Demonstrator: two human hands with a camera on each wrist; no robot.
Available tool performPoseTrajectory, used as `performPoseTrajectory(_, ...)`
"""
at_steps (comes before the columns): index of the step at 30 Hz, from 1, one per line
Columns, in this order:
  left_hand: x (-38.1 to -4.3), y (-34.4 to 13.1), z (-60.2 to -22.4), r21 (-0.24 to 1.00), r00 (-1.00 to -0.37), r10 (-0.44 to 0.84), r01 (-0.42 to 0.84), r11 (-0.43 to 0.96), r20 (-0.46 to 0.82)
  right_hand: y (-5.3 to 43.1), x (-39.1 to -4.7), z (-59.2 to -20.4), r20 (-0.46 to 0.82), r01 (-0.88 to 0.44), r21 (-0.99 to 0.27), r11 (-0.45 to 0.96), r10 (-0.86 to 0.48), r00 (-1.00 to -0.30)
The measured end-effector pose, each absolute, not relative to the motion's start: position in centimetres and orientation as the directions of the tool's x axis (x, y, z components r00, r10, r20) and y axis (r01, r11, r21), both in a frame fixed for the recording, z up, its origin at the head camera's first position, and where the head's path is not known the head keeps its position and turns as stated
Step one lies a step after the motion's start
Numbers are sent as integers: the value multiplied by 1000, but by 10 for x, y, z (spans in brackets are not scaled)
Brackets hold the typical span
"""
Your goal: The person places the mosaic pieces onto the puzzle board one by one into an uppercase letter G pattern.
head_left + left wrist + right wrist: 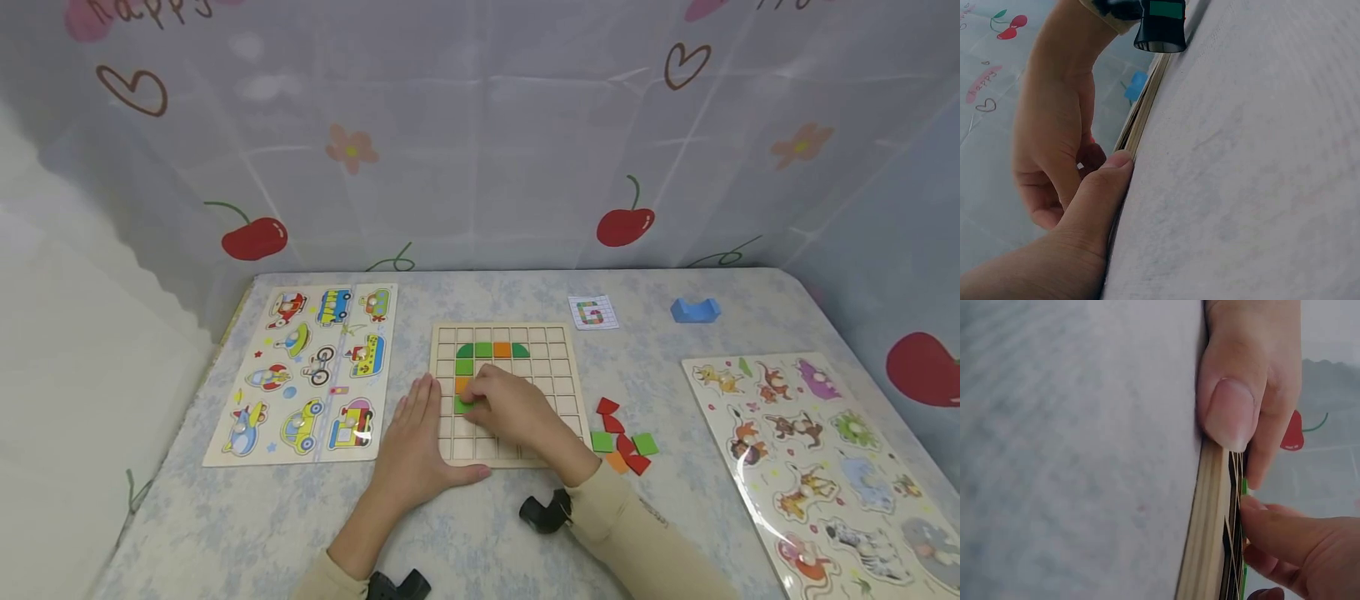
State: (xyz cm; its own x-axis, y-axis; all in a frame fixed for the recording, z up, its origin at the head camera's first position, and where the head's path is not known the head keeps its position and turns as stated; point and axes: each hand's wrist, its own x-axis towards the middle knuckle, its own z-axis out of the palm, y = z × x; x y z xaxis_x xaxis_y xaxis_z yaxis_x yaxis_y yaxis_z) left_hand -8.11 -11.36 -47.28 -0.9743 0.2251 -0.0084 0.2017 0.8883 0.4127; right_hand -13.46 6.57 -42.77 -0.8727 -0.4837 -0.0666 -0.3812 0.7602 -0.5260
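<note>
A wooden grid board point(557, 352) lies mid-table. Its top row of tiles has a rounded green piece at each end, with a green square point(483, 350) and an orange square point(502, 350) between. Down the left side run a green square point(464, 367), an orange square point(462, 385) and a lower green square tile point(460, 406). My right hand point(513, 408) pinches that lowest tile at its grid cell; fingers partly cover it. My left hand point(412, 450) rests straight-fingered along the board's left edge, its thumb point(1094, 200) against the near edge.
Loose red, green and orange tiles point(613, 423) lie right of the board. Behind them are a pattern card point(593, 312) and a blue block point(695, 311). A vehicle puzzle point(300, 375) lies left, an animal puzzle point(817, 467) right. A patterned curtain point(480, 167) hangs behind.
</note>
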Motion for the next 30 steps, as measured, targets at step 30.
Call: performPoseTrajectory(30,-82,-113,-472,411,-974,222,185,893,-43,235,-123,-415,-197,-121,-483,867,-242,-950)
